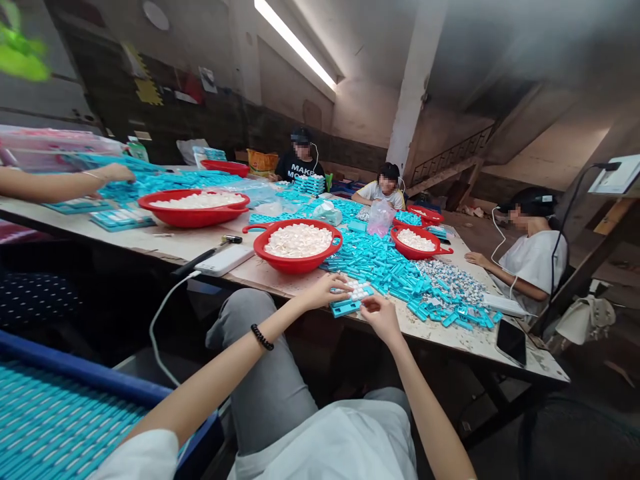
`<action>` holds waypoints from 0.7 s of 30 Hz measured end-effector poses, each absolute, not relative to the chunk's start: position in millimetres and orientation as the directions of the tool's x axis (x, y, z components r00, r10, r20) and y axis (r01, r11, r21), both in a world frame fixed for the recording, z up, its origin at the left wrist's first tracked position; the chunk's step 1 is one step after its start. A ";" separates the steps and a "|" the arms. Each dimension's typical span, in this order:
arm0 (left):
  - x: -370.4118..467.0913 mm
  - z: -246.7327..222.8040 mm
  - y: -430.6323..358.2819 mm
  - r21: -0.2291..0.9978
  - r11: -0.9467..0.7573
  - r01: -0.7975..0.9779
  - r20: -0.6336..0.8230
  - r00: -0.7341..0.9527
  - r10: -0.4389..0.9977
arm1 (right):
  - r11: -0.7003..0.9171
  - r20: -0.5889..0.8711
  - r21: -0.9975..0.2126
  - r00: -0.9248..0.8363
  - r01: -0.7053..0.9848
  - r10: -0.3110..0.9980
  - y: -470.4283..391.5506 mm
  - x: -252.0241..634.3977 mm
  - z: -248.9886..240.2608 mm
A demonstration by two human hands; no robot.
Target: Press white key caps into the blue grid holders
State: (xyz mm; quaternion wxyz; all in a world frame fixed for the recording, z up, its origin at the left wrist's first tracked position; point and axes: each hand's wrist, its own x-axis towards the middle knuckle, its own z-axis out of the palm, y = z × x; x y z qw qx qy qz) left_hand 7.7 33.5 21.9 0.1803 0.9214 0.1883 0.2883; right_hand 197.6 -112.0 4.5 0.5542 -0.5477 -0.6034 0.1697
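At the table's near edge lies a blue plastic tray (345, 307) with small white pieces in its upper part. My left hand (327, 291) reaches over its left side, fingers spread across the white pieces. At the tray's right end is my right hand (381, 316), thumb and fingertips pinched together; whatever is between them is too small to make out. A red basket of white pieces (299, 268) stands just behind my left hand. Behind and to the right of the tray spreads a heap of blue plastic parts (385, 267).
A white power bank (225, 260) with a cable and a black-handled tool lie left. More red baskets (194, 215) stand on the table (200, 240). A phone (511, 343) rests at the right corner. Several people sit around; another person's arm (60, 185) reaches in from the left.
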 end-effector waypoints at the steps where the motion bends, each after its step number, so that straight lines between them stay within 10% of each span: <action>1: 7.9 18.1 31.2 0.453 -0.846 0.281 0.485 0.719 0.498 | 0.348 0.486 -0.807 0.200 0.478 0.851 -110.9 189.3 4.2; 11: 21.7 -9.2 10.2 0.607 -0.675 0.420 0.598 0.317 0.736 | 0.351 0.516 -0.795 0.247 0.494 0.820 -96.2 156.3 -4.6; 21: 29.3 -7.0 2.2 0.640 -0.626 0.446 0.563 0.282 0.777 | 0.272 0.438 -0.827 0.260 0.491 0.861 -96.6 168.1 -5.1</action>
